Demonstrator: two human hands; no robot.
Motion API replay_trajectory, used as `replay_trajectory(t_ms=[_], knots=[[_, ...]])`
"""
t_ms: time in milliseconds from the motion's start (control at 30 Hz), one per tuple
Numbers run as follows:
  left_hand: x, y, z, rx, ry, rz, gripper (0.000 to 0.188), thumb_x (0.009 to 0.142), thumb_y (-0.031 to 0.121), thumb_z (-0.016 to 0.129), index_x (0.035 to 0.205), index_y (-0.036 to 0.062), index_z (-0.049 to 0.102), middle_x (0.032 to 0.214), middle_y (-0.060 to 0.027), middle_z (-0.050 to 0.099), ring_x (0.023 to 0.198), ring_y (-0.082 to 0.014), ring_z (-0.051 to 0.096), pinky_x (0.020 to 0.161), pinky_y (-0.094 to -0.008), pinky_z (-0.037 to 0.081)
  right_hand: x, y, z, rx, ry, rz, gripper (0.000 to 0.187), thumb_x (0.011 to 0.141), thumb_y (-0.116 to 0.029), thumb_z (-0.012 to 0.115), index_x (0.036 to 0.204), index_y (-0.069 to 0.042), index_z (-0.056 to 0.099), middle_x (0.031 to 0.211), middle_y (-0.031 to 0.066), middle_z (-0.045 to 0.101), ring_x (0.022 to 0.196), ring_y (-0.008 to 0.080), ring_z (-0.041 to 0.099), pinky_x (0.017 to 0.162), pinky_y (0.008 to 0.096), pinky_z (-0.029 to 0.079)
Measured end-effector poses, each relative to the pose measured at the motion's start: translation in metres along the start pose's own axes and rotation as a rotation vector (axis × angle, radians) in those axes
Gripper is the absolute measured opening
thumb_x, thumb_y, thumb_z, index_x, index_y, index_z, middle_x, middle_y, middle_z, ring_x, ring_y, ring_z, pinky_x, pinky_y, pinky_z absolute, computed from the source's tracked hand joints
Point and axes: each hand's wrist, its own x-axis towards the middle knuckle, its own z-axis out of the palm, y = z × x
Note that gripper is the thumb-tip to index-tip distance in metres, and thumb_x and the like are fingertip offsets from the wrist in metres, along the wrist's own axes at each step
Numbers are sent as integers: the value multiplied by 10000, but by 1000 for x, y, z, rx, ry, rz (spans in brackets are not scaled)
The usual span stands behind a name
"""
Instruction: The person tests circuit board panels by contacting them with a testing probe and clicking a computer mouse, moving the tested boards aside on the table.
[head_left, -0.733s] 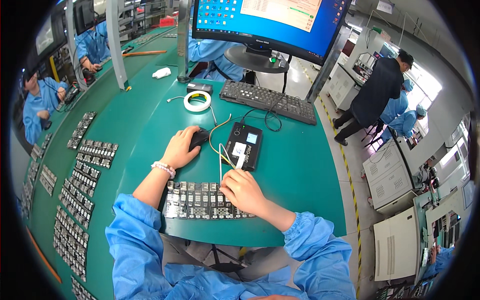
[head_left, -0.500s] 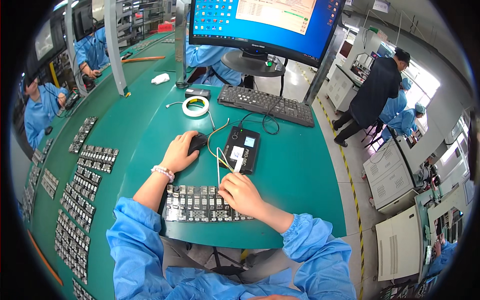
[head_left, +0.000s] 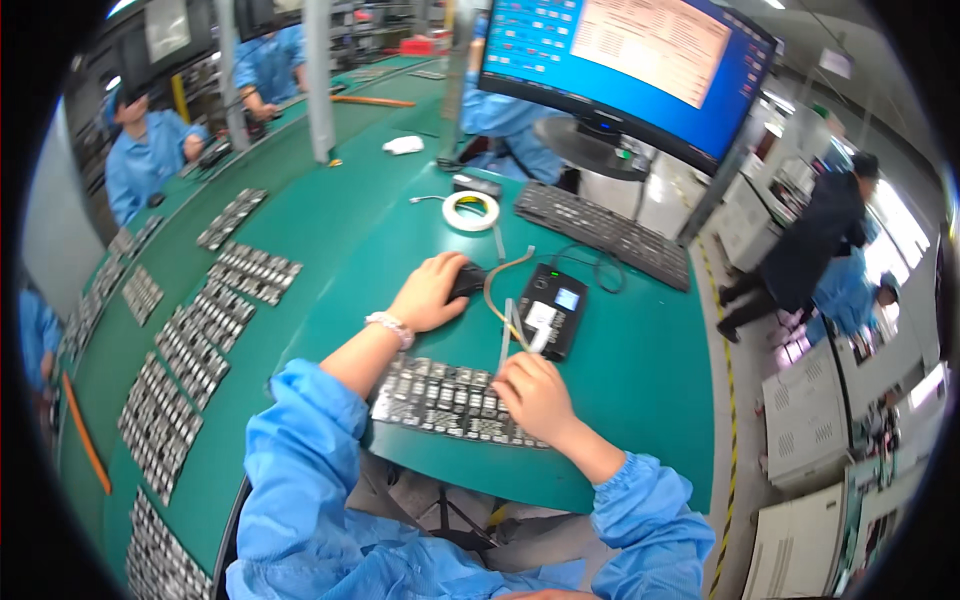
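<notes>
My left hand (head_left: 425,292), with a beaded band at the wrist, is curled over a black computer mouse (head_left: 466,282) on the green table. Below it lies a panel of small dark circuit boards (head_left: 440,398). Over the right part of this panel is my right hand (head_left: 538,398), its thumb and fingertips pinched on a thin pale cable (head_left: 507,330). The cable's tip is hidden at the fingers, so I cannot tell whether it touches a board. Just beyond stands a black box with a small lit screen (head_left: 566,300), with wires looping beside it.
A monitor (head_left: 630,70) and black keyboard (head_left: 605,232) stand at the back. Near them lies a white tape roll (head_left: 470,211). More board panels (head_left: 160,425) cover the left side. Co-workers in blue sit at far left; a person in black (head_left: 815,240) stands at right.
The whole view has swung, so the scene sits further right and is tilted and slightly blurred. Both hands keep their places, the left on the mouse and the right at the boards.
</notes>
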Motion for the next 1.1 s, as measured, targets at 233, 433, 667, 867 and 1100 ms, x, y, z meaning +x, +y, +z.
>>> replay_trajectory(t_ms=[233,433,667,867,1100], knots=[[-4,8,-23,-33,293,-5,515,840,210,694,1289,36,512,1338,-184,506,1237,-360,499,1066,-441,395,1,-2,4,-3,-17,-31,79,814,-100,706,825,-58,640,882,54,602,864,272,591,755,401,462],[4,92,-106,-1034,654,16,311,903,125,592,1196,25,567,1234,-123,571,1153,-250,556,1032,-379,414,1,-2,1,13,-29,-16,94,803,-93,711,819,-44,633,888,82,603,870,299,592,772,411,467],[-31,231,-196,-1631,245,775,275,959,306,589,1119,82,577,1120,-161,562,951,-319,599,880,-458,408,-3,12,9,-105,-42,-150,112,790,-72,720,775,-36,615,868,75,599,840,287,581,742,401,453],[-20,230,-187,-1890,-103,1141,424,961,305,587,1201,-43,619,1262,-314,574,1075,-360,637,992,-491,447,3,-3,3,-59,-39,-65,127,778,-70,726,779,-33,604,865,82,590,843,285,577,747,394,448],[-21,226,-182,-1881,-250,1081,400,924,308,615,1070,-63,647,1193,-264,617,929,-310,674,800,-373,548,1,-1,3,-43,-48,-42,119,779,-68,723,784,-40,607,886,76,596,853,282,577,750,392,446]])
